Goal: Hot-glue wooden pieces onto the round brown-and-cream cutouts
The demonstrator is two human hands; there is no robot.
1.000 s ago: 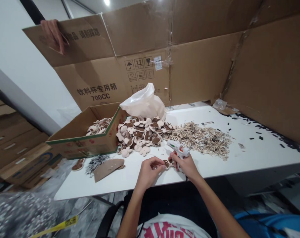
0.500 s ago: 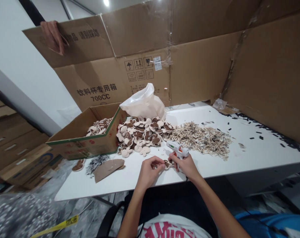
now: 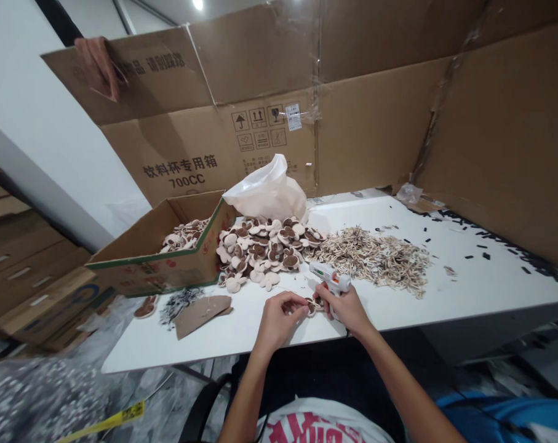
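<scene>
At the table's near edge, my left hand (image 3: 279,319) pinches the left side of a small brown and cream plush patch (image 3: 310,307). My right hand (image 3: 347,307) is wrapped round a white hot glue gun (image 3: 329,276), beside the same patch. The gun's tip and part of the patch are hidden by my right fingers. Just beyond my hands lies a heap of similar brown and cream patches (image 3: 260,249), some of them rabbit-shaped. To its right spreads a pile of thin beige cord-like pieces (image 3: 375,258).
An open cardboard box (image 3: 154,277) with more patches stands at the left. Near it lie a torn cardboard piece (image 3: 202,314), dark scraps (image 3: 179,304) and a single patch (image 3: 146,306). A white plastic bag (image 3: 272,191) sits behind the heap. Tall cardboard panels (image 3: 375,123) border the table.
My left fingertips have shifted very slightly to the right at the patch. My right hand and the glue gun look almost unmoved.
</scene>
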